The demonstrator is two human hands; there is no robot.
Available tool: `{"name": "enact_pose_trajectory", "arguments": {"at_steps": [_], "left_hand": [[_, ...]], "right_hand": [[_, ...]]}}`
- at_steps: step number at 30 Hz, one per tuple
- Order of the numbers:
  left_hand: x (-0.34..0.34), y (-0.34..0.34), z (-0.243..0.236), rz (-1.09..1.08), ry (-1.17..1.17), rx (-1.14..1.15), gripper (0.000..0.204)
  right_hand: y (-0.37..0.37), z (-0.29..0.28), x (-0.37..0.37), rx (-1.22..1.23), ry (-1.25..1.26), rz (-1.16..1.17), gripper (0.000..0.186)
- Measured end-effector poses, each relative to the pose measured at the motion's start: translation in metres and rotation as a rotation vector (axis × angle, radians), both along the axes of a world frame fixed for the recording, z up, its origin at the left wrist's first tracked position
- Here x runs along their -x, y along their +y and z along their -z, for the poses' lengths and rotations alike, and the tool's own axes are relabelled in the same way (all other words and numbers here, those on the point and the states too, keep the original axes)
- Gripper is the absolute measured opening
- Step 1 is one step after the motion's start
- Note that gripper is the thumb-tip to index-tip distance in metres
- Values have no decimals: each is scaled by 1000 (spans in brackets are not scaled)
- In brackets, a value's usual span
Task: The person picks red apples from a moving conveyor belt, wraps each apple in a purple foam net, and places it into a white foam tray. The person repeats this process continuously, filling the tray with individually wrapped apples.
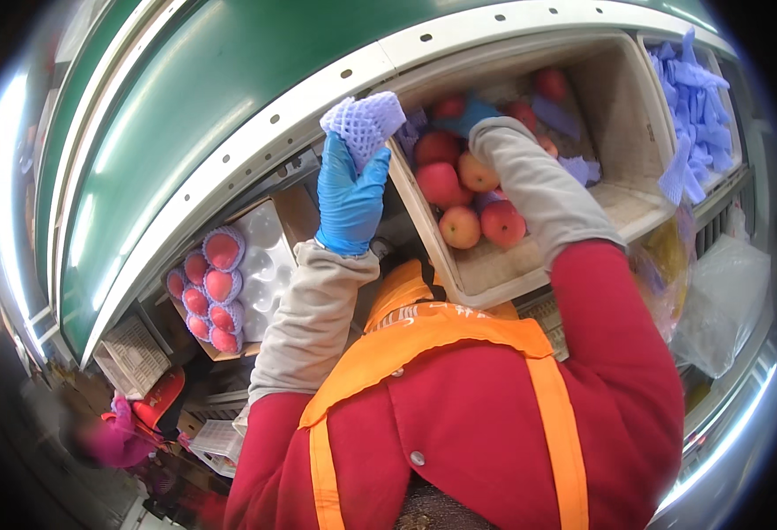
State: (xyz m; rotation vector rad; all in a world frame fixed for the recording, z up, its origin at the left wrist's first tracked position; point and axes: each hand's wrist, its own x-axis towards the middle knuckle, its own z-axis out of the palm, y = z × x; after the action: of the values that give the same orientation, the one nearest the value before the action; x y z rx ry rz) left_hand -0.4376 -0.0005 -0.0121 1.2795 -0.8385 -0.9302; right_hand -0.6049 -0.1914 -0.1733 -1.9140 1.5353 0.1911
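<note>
My left hand (pixel 351 201), in a blue glove, is closed around the lower part of a lavender foam fruit net (pixel 364 124), just left of the crate. Whether a fruit sits inside the net cannot be seen. My right hand (pixel 477 114), gloved in blue too, reaches down among the red and yellowish apples (pixel 441 183) in a large beige plastic crate (pixel 622 190). The grey sleeve cover and the apples hide most of its fingers. Several loose lavender nets lie among the fruit.
To the left, a carton holds a tray (pixel 265 256) with several netted apples (pixel 221 252) beside bare cups. A bin of foam nets (pixel 696 106) stands at the far right. A green conveyor belt (pixel 203 79) with a white rail curves behind. Another person (pixel 124 437) is at lower left.
</note>
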Motion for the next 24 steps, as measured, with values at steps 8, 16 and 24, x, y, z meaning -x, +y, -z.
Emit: {"name": "enact_pose_trajectory", "arguments": {"at_steps": [8, 16, 24], "left_hand": [[-5, 9, 1, -45, -71, -5, 66], [16, -11, 7, 39, -13, 4, 65], [-9, 13, 18, -21, -37, -94, 66]], "right_hand": [[-35, 66, 84, -191, -705, 146, 69], [-6, 32, 32, -48, -250, -13, 95], [-12, 57, -12, -24, -26, 50, 102]]}}
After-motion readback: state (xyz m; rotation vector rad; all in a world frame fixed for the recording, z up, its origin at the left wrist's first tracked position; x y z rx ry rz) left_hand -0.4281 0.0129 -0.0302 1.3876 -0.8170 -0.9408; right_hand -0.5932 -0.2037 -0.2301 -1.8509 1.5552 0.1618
